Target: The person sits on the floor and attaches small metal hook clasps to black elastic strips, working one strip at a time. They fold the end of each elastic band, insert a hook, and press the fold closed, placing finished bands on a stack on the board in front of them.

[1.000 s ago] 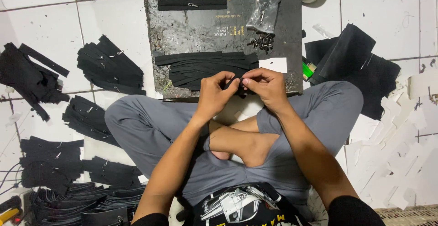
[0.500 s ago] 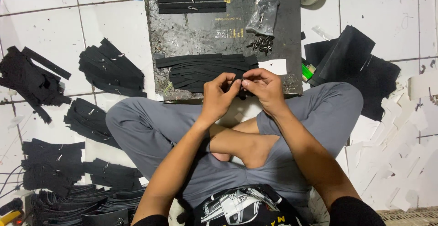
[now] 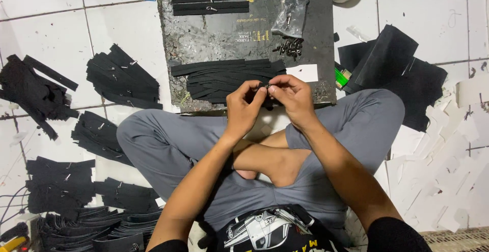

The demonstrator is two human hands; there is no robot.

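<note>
Head view. Left hand (image 3: 244,107) and right hand (image 3: 291,96): fingertips pinched together on a small dark metal piece (image 3: 267,86), too small to identify, held over the near edge of the worn dark rectangular work board (image 3: 214,33). Loose stack of black fabric strips (image 3: 224,76): near edge, partly hidden by both hands. Clear plastic bag (image 3: 290,12), small dark metal fittings (image 3: 290,47): far right corner. White tiled floor (image 3: 46,18): black strip piles, cut off at left.
</note>
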